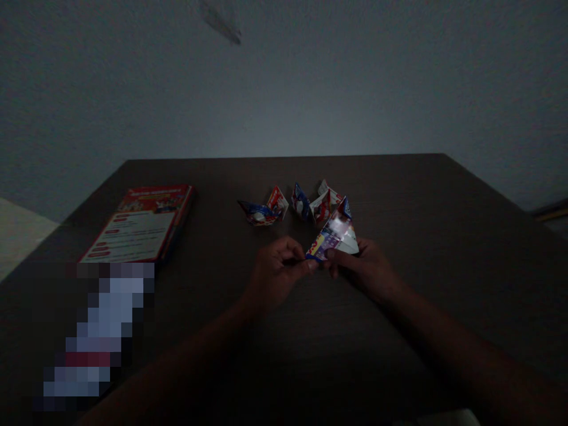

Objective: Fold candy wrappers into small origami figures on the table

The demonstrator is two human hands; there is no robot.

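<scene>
A folded piece of glossy printed paper (339, 234), triangular in outline, is held above the table between both hands. My left hand (279, 269) pinches its lower left corner with thumb and fingers. At its lower right edge, my right hand (361, 266) grips it, thumb on the printed face. Just behind are folded paper shapes with upright points: a blue and red one (264, 213) on the left, and another (302, 201) in the middle, partly hidden by the held paper.
On the left of the dark table (217, 177) lies a red and white printed box or book (137, 225). A pixelated area covers something long and pale in front of it. A grey wall rises behind the table.
</scene>
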